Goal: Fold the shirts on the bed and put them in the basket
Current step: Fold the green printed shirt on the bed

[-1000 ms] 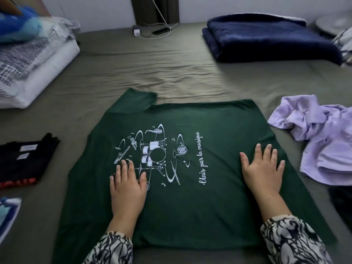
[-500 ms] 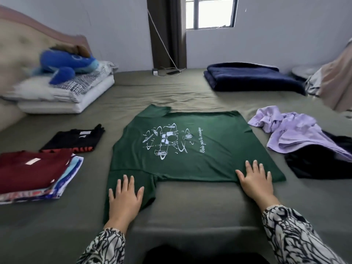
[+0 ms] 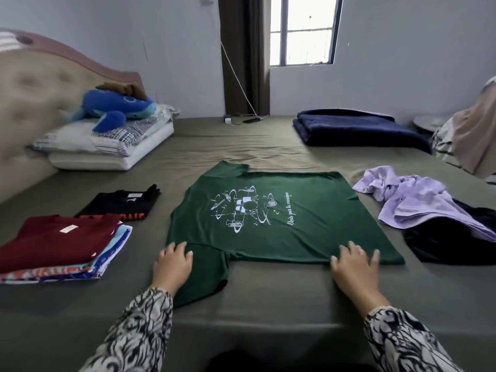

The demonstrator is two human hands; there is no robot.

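A dark green shirt (image 3: 268, 237) with a white music print lies flat on the olive bed (image 3: 281, 299), its collar end to the left and one sleeve hanging toward me. My left hand (image 3: 171, 267) rests where that near sleeve joins the body, fingers curled onto the cloth. At the shirt's near edge, further right, my right hand (image 3: 354, 269) has bent fingers gripping the fabric. A crumpled lilac shirt (image 3: 413, 202) lies over a black garment (image 3: 442, 242) at the right. A folded stack topped by a maroon shirt (image 3: 53, 242) and a folded black shirt (image 3: 120, 204) sit at the left.
Pillows (image 3: 107, 149) with a blue plush toy (image 3: 115, 108) lie by the headboard at the far left. A folded navy blanket (image 3: 357, 130) is at the far right. A charger and cable (image 3: 241, 120) rest at the far edge under the window.
Both hands slid back from the middle of the green shirt to its near edge, and their fingers went from flat to curled. My view rose to take in the room.
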